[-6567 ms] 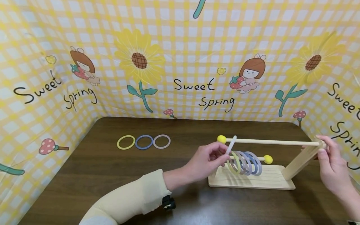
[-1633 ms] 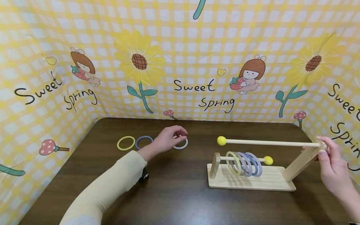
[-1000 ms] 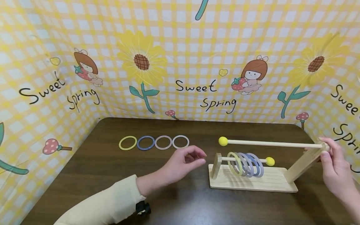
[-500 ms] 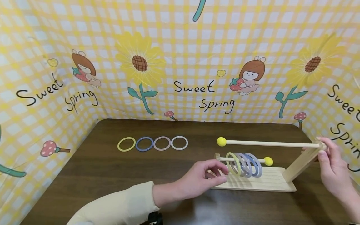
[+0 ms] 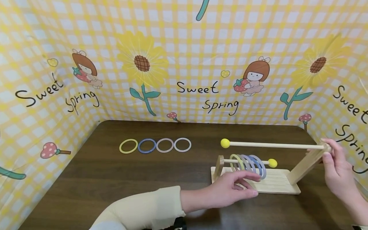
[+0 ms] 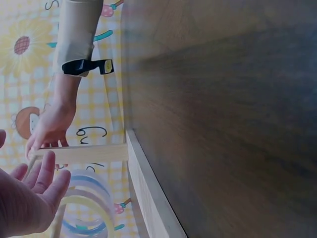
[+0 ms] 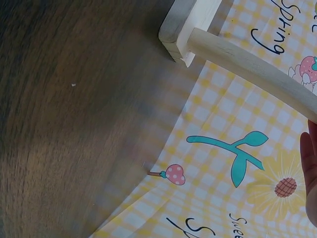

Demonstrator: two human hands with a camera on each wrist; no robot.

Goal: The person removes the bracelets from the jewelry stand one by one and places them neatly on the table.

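A wooden stand (image 5: 280,182) carries two horizontal rods. Several yellow, lilac and blue rings (image 5: 264,173) hang on the lower rod (image 5: 227,161), which ends in a yellow ball (image 5: 272,163). My left hand (image 5: 228,191) is just in front of these rings, fingers loosely bent, holding nothing, and covers their lower parts. Whether a fingertip touches a ring I cannot tell. In the left wrist view the left hand (image 6: 32,198) has its fingers apart beside the rings (image 6: 94,203). My right hand (image 5: 340,174) grips the top of the slanted post (image 5: 306,166), where the upper rod (image 5: 276,145) joins.
Four-coloured loose rings lie flat in a touching row at the back left: yellow (image 5: 128,153), blue (image 5: 147,153), pinkish (image 5: 164,152) and white (image 5: 182,151). The upper rod has a yellow ball (image 5: 225,143). Patterned cloth (image 5: 195,64) walls in the dark table (image 5: 115,179).
The white ring, earlier pinched by my left hand on the upper rod, now lies at the row's right end. The left hand has since moved right to the hanging rings. My right hand stays put.
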